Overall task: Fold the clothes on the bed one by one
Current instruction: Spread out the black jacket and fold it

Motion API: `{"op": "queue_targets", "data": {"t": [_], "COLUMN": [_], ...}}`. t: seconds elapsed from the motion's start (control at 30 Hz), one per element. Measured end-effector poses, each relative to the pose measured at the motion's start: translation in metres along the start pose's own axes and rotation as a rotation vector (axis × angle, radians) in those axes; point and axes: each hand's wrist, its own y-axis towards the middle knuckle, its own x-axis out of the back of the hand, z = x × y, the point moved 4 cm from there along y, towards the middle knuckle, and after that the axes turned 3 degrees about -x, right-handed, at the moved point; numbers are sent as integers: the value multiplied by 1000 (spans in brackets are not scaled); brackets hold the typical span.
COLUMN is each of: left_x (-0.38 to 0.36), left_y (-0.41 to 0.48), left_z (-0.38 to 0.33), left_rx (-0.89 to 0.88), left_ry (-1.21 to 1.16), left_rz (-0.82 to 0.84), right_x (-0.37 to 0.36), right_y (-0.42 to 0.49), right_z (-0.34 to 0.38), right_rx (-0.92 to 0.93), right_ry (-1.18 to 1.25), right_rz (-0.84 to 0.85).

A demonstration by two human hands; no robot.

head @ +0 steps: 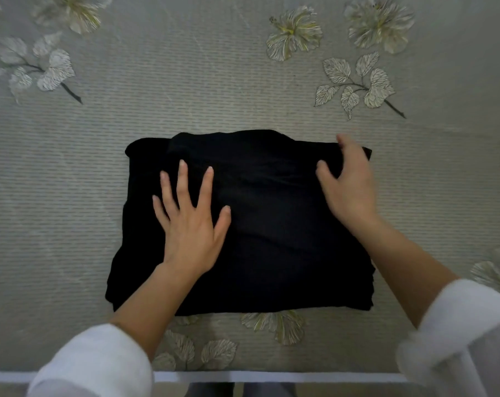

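The folded black cloth garment (271, 239) lies under both hands, long axis crosswise. The left hand (190, 227) presses it flat, fingers spread; the right hand (349, 184) curls at its far-right corner, grip unclear.

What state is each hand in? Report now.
Left hand: open, flat on the folded black garment.
Right hand: blurred at its far corner; grip cannot be told.

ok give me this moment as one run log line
item: black garment, folded rectangle on bed cover | left hand: flat on garment, fingers spread | right hand: at far right corner, blurred, grip unclear
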Motion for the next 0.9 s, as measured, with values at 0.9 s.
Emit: {"op": "queue_targets", "data": {"t": [0.9], "left_x": [-125], "left_y": [-101], "left_z": [-209], "left_rx": [-297], "left_ry": [109], "left_rz": [548], "right_x": [10], "right_y": [9], "right_z": [-57], "right_rx": [-450], "right_ry": [216], "right_rz": [392]}}
